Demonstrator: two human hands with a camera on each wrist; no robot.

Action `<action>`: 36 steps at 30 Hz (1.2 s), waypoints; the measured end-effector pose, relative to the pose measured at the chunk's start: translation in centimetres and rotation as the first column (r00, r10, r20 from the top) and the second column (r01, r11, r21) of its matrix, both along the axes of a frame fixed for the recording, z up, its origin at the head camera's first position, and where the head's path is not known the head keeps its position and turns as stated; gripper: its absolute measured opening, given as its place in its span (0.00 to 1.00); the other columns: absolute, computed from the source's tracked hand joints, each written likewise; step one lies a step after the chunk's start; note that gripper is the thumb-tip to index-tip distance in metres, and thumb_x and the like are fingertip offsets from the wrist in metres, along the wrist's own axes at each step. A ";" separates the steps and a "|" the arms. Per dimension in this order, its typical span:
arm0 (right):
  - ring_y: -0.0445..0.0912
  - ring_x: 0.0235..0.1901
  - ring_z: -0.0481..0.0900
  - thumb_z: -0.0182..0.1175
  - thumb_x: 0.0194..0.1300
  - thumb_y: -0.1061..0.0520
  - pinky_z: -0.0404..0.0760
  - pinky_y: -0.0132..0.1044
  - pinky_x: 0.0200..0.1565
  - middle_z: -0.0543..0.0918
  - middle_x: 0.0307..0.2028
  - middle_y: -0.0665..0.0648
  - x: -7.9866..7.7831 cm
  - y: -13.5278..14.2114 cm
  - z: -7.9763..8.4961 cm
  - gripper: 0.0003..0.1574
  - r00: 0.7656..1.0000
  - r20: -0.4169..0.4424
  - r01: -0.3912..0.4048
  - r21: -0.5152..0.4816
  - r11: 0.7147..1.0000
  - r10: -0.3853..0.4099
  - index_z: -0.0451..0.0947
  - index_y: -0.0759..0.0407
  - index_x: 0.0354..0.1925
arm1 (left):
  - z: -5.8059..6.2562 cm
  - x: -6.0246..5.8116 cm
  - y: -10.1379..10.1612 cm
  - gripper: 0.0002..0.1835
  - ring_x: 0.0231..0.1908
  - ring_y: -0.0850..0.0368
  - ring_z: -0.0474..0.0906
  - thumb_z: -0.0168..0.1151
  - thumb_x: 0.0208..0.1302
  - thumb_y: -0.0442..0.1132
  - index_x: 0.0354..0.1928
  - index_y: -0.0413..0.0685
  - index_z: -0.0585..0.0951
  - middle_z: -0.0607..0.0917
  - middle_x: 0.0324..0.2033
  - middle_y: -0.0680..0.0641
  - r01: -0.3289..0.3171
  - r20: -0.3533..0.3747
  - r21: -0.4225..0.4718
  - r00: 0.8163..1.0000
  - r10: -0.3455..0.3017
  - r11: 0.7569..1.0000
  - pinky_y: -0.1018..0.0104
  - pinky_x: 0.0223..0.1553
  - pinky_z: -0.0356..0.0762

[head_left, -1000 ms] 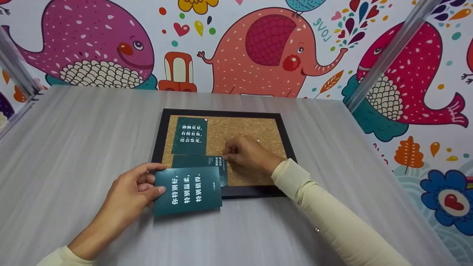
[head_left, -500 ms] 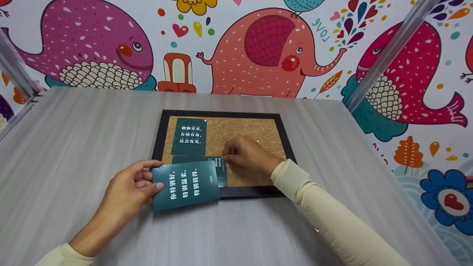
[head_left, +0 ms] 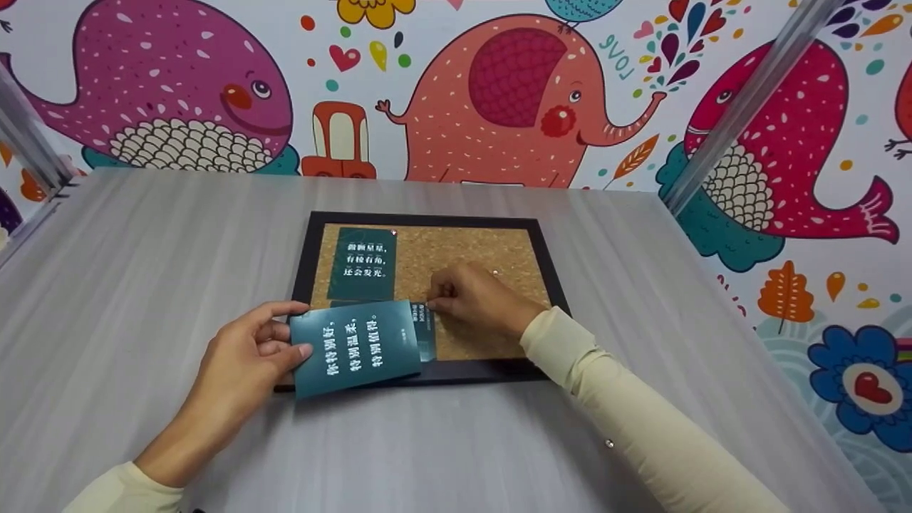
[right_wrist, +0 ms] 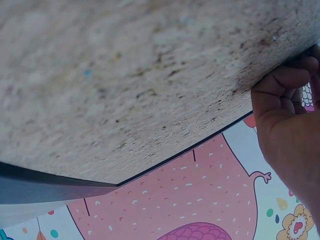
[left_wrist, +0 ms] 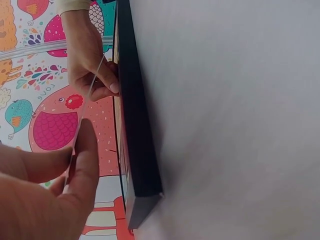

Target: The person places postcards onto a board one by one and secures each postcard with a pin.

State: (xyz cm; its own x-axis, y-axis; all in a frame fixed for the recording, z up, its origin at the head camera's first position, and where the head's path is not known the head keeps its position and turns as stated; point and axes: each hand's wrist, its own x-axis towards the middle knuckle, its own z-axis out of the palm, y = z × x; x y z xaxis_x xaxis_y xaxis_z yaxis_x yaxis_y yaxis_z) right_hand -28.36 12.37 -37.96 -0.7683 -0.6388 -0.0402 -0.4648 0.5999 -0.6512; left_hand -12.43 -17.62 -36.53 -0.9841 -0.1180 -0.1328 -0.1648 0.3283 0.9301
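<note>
1. The held card (head_left: 356, 349) is dark green, with white printed characters. It is in the air above the near left part of the board, tilted, and not yet fastened.
2. The left hand (head_left: 246, 356) has its grip closed, pinching this card by its left side. From the left wrist view the card is a thin, bright line, apart from the board.
3. Below it lies the lower card (head_left: 426, 345), mostly covered. At its upper right corner the right hand (head_left: 477, 292) has a closed grip: thumb and finger pinch what is most likely a pin, hidden by the fingertips. I judge this fastening is in progress.
4. The upper card (head_left: 360, 267) lies flat at the far left, with a small shiny pin head (head_left: 394, 232) at its corner; this one seems done.
5. The cork board (head_left: 463, 246) is rectangular and tan; its surface looks grainy, with dark flecks. On its right part is another shiny dot (head_left: 496, 271).
6. Around it goes a smooth black frame (head_left: 427, 216), straight and rather thick.
7. The table (head_left: 178, 249) is pale grey with soft streaks, and a small shiny piece (head_left: 609, 444) lies near the right sleeve (head_left: 641, 420).
</note>
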 end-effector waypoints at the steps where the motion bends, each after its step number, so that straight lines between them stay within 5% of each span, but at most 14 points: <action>1: 0.43 0.37 0.79 0.68 0.77 0.64 0.81 0.37 0.40 0.88 0.34 0.50 0.0 0.0 0.0 0.08 1.000 -0.002 -0.001 0.000 1.000 0.001 0.91 0.56 0.39 | 0.0 -0.1 0.0 0.32 0.40 0.55 0.85 0.72 0.71 0.25 0.75 0.38 0.76 0.84 0.47 0.39 -0.001 -0.002 -0.001 1.000 0.001 1.000 0.69 0.37 0.88; 13: 0.42 0.35 0.78 0.69 0.76 0.65 0.79 0.35 0.37 0.86 0.32 0.49 0.1 -0.2 -0.1 0.07 0.999 -0.041 -0.014 0.018 1.000 0.014 0.90 0.56 0.38 | -0.4 -1.0 -0.2 0.33 0.39 0.56 0.84 0.70 0.70 0.23 0.76 0.37 0.75 0.83 0.46 0.40 -0.007 -0.013 0.034 1.000 0.007 0.999 0.66 0.38 0.90; 36: 0.45 0.37 0.82 0.65 0.80 0.64 0.83 0.38 0.39 0.87 0.34 0.51 0.4 -0.1 0.3 0.11 0.995 0.089 0.042 -0.007 0.999 -0.041 0.89 0.53 0.39 | 0.0 -2.6 -0.1 0.32 0.37 0.59 0.84 0.69 0.70 0.23 0.76 0.37 0.75 0.84 0.46 0.38 -0.019 -0.049 0.049 0.999 0.022 0.999 0.67 0.38 0.89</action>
State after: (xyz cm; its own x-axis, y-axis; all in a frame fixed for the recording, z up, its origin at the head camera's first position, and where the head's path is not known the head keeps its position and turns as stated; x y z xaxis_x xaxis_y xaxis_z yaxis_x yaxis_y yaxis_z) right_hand -27.94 12.29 -37.61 -0.7877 -0.6072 -0.1038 -0.3801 0.6117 -0.6939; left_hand -15.02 -17.72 -36.55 -0.9870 -0.1330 -0.0900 -0.1245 0.2800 0.9519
